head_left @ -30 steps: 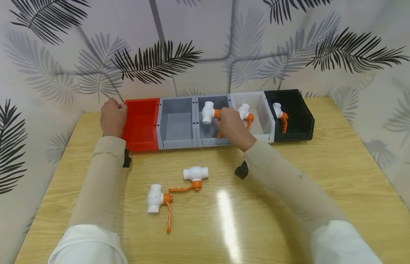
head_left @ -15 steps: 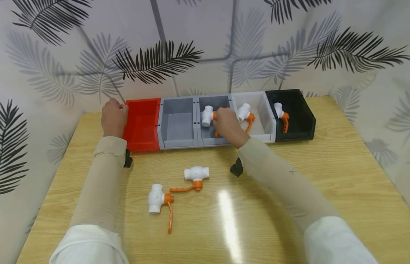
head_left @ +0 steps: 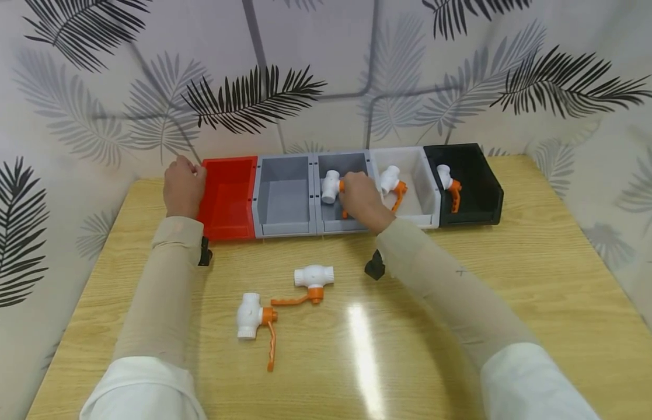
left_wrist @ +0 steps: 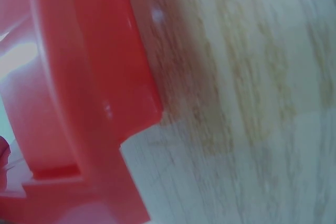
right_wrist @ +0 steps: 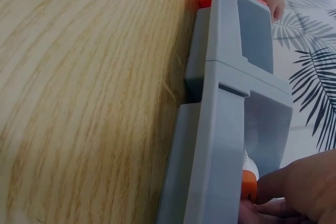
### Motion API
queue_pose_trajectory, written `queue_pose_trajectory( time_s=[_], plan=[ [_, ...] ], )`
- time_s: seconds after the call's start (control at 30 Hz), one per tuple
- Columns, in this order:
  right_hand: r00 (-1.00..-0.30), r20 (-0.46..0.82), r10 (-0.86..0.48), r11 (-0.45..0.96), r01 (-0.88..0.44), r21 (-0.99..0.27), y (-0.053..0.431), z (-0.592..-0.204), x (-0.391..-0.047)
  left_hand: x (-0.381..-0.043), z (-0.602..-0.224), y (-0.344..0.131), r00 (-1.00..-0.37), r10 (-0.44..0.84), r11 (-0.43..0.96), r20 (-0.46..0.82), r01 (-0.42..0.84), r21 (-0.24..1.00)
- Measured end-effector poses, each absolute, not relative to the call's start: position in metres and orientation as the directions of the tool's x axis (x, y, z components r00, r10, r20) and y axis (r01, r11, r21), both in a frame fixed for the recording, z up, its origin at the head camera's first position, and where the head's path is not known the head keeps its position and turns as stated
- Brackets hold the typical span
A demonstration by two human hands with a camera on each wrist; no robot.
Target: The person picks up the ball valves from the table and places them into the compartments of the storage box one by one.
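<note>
My right hand (head_left: 361,199) reaches into the third bin from the left, a grey bin (head_left: 342,226). Its thumb and fingers pinch the orange handle side of a white PVC ball valve (head_left: 330,188), low inside that bin. In the right wrist view, the thumb and fingers meet at the valve's orange part (right_wrist: 249,186) behind the bin's front wall. My left hand (head_left: 182,188) is at the left wall of the red bin (head_left: 228,232), its fingers curled inward and partly hidden. Two more ball valves, a nearer valve (head_left: 248,317) and a farther valve (head_left: 314,276), lie on the table.
The row of bins continues with an empty grey bin (head_left: 285,228), a white bin (head_left: 417,219) and a black bin (head_left: 470,217). One valve (head_left: 391,179) lies in the white bin, another valve (head_left: 445,177) in the black. A patterned cloth (head_left: 326,52) hangs behind the wooden table (head_left: 436,326).
My right hand has lowered the ball valve into the third bin, moving slightly left and down. The left hand stays at the red bin.
</note>
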State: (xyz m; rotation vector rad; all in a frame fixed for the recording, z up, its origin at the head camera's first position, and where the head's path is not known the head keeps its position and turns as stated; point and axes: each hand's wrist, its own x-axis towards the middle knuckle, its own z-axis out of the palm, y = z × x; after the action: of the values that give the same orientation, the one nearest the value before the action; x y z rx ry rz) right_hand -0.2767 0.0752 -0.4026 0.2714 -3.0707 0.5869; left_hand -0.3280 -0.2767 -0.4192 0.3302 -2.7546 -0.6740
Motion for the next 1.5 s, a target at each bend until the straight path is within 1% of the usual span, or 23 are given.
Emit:
queue_pose_trajectory(
  time_s=[0.3,0.57,1.1,1.3,1.5],
  plan=[
    [-0.987,0.034,-0.159,0.937,-0.162,-0.309,0.071,-0.408,-0.278,-0.327,-0.419,-0.274,-0.934,-0.288,0.862,0.211,-0.157,0.482],
    [-0.982,0.079,-0.172,0.956,-0.186,-0.228,0.071,-0.415,-0.279,-0.328,-0.418,-0.272,-0.933,-0.291,0.86,0.21,-0.159,0.485],
    [-0.984,0.047,-0.17,0.979,-0.174,-0.109,0.066,-0.429,-0.274,-0.324,-0.419,-0.273,-0.931,-0.284,0.859,0.227,-0.142,0.491],
    [-0.979,0.083,-0.185,0.978,-0.193,-0.086,0.064,-0.431,-0.275,-0.327,-0.42,-0.276,-0.929,-0.28,0.859,0.242,-0.13,0.496],
    [-0.975,0.093,-0.2,0.979,-0.203,-0.028,0.063,-0.434,-0.277,-0.327,-0.42,-0.278,-0.928,-0.282,0.859,0.242,-0.132,0.495]
  ],
)
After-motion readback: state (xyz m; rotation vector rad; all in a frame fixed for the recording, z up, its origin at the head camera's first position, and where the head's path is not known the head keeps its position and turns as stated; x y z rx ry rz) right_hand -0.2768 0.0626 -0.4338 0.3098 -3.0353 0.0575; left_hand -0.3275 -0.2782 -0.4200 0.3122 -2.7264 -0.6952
